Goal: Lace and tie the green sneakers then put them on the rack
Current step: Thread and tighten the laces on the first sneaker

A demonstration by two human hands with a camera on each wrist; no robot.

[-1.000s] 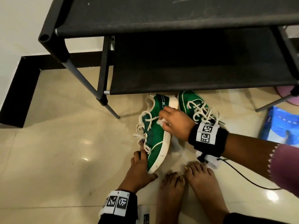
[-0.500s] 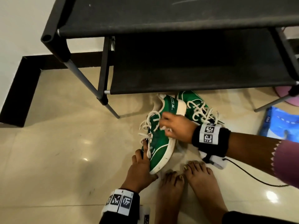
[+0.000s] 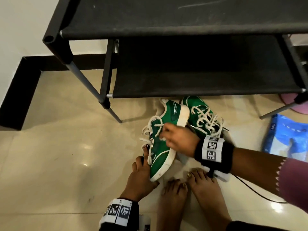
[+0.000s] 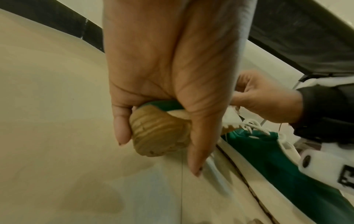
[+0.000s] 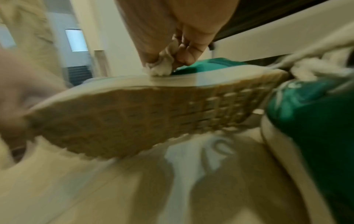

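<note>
A green sneaker with white sole and loose white laces is tipped on its side on the floor, toe toward me. My left hand grips its toe, thumb and fingers around the tan sole. My right hand pinches a bunch of white lace at the sneaker's middle. The second green sneaker lies behind it, laces tangled on top, partly under the black rack. In the right wrist view the held sneaker's tan sole fills the frame.
The rack's lower shelf and upper shelf hold nothing. A rack leg stands left of the sneakers. My bare feet are just behind the held sneaker. A blue bag lies at right; a cable trails from my right wrist.
The held sneaker has shifted right and its heel has risen toward the second sneaker. My right hand moved right with the lace; my left hand followed at the toe.
</note>
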